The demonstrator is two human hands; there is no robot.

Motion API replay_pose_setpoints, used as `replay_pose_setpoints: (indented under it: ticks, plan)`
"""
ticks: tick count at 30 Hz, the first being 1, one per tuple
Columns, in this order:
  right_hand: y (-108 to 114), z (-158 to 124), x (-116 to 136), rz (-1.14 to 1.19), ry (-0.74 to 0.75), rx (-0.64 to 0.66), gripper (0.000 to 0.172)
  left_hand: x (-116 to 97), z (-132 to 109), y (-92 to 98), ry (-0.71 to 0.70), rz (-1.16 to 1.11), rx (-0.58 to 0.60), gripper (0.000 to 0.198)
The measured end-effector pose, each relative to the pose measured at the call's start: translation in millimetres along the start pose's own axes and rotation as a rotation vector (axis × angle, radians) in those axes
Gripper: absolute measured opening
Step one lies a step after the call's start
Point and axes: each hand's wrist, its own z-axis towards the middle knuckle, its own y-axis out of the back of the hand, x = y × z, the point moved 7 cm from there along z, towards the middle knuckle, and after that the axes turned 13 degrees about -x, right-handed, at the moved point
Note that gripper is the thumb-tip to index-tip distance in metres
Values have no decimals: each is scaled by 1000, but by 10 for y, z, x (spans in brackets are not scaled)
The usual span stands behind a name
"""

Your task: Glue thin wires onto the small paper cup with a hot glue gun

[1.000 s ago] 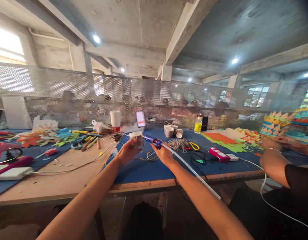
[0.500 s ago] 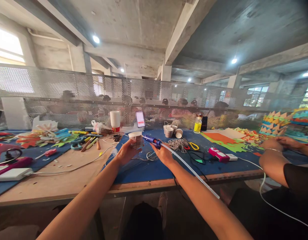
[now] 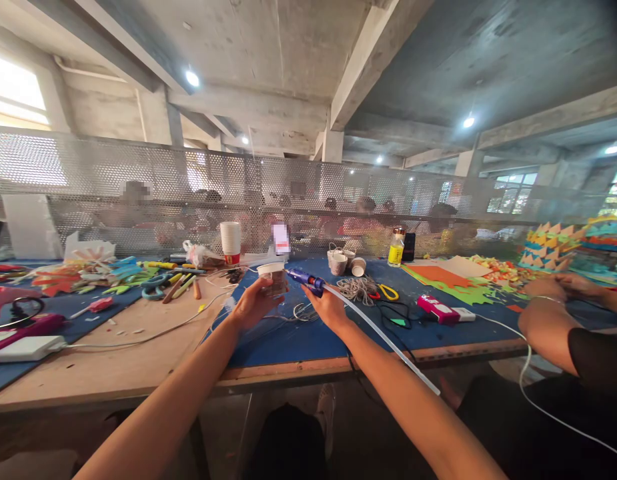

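My left hand [image 3: 253, 303] is closed around a paper cup [image 3: 272, 283] with a pale rim, held upright above the blue mat. In my right hand [image 3: 328, 306] is a blue hot glue gun [image 3: 308, 281], its nozzle pointing left at the cup's upper side. Whether the nozzle touches the cup I cannot tell. A long translucent glue stick [image 3: 381, 335] runs out of the gun's back, over my right forearm. Several small cups [image 3: 339, 264] and a bundle of grey cord [image 3: 357, 291] lie just beyond my right hand.
At the back stands a stack of white paper cups [image 3: 231, 240] beside foam scraps and tools. On the right are yellow-handled scissors [image 3: 389, 292], a yellow-labelled bottle [image 3: 397, 247], a magenta power strip [image 3: 438, 310] and coloured paper sheets [image 3: 448, 277]. A co-worker's arm [image 3: 548, 327] reaches in there.
Almost nothing differs. Both hands, the cup and the glue gun stay in nearly the same place.
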Motion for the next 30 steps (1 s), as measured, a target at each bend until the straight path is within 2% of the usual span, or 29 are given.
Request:
replay_pose_setpoints:
  ticks: [4, 11, 15, 21, 25, 30]
  plan:
    - [19, 16, -42, 91, -118, 13, 36, -17, -17, -20, -1, -6, -8, 33]
    - [22, 48, -96, 319, -362, 119, 43, -16, 6, 6, -8, -6, -50, 31]
    - [-13, 65, -200, 347, -449, 124, 38, -17, 12, 17, -13, -9, -67, 29]
    - [-235, 24, -413, 415, -609, 174, 17, -32, -23, 32, -9, 11, -128, 23]
    - [-328, 16, -441, 387, -608, 240, 17, -40, -56, 13, -9, 21, -159, 20]
    - [-391, 47, -484, 193, -568, 307, 34, -43, -75, -15, -24, 37, -156, 21]
